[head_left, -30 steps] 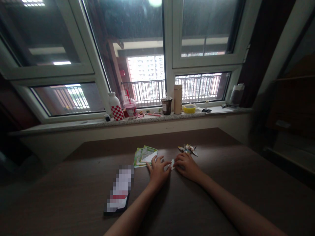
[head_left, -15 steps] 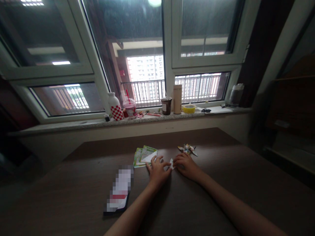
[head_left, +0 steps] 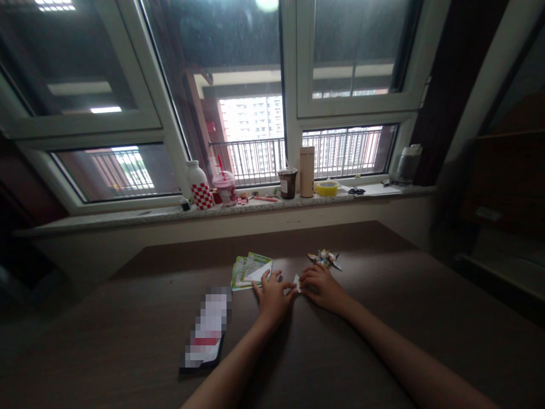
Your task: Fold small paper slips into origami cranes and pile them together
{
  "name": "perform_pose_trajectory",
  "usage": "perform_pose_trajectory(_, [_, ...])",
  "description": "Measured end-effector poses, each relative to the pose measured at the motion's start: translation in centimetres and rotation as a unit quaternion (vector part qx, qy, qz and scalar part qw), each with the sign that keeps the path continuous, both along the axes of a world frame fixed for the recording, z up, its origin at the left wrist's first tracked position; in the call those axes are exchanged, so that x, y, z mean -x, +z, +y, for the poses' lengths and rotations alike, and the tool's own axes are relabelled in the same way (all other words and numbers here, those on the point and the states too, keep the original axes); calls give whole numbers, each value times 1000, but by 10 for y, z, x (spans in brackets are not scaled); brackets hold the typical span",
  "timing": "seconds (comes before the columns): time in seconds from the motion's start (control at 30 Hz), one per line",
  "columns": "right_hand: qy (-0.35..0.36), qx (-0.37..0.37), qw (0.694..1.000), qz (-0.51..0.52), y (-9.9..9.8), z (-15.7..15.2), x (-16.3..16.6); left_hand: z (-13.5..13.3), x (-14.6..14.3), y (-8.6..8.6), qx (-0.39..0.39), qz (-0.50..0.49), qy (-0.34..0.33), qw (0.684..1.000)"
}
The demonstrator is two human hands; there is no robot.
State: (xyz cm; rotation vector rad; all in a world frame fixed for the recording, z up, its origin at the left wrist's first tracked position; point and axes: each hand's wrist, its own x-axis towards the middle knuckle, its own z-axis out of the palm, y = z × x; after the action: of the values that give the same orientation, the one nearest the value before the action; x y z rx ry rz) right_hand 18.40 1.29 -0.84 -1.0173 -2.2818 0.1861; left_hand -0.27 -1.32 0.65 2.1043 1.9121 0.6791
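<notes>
A small folded piece of white paper (head_left: 297, 282) stands between my two hands on the brown table (head_left: 374, 352). My left hand (head_left: 275, 294) pinches its left edge between thumb and forefinger, the other fingers spread. From the other side, my right hand (head_left: 321, 288) grips the paper's right edge with bent fingers. Just beyond my left fingers lies a stack of green and white printed sheets (head_left: 251, 267), the top one with a white corner folded over. Several folded paper pieces (head_left: 325, 258) sit in a pointed cluster beyond my right hand.
A phone (head_left: 206, 329) with a blurred screen lies left of my left forearm. Along the windowsill (head_left: 255, 207) stand a checkered bottle (head_left: 200, 187), a pink drink cup (head_left: 225, 187), a dark drink cup (head_left: 288, 183), a tan flask (head_left: 307, 172), yellow tape (head_left: 327, 189) and scissors (head_left: 356, 191).
My left thumb and forefinger have shifted slightly on the folded paper, and a little more of it shows. The right hand and everything else look the same.
</notes>
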Motion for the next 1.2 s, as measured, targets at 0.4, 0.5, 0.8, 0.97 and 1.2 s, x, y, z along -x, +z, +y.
perform_pose_trajectory(0.4, [7,-30,1000,5,-9,5,1,3,0,-3,-14,-6,0,1000])
perform_pose_trajectory(0.5, [-13,-28,1000,-3,-11,6,3,2,0,-2,-15,-9,0,1000])
perform_pose_trajectory(0.8, [-99,2,995,-29,-11,4,8,7,-2,-2,-31,20,16,999])
perform_pose_trajectory(0.97, [-153,44,986,-39,-9,4,12,9,-3,2,-10,22,26,999])
perform_pose_trajectory(1.2, [-196,81,976,-53,-13,6,18,14,-6,3,6,6,35,999])
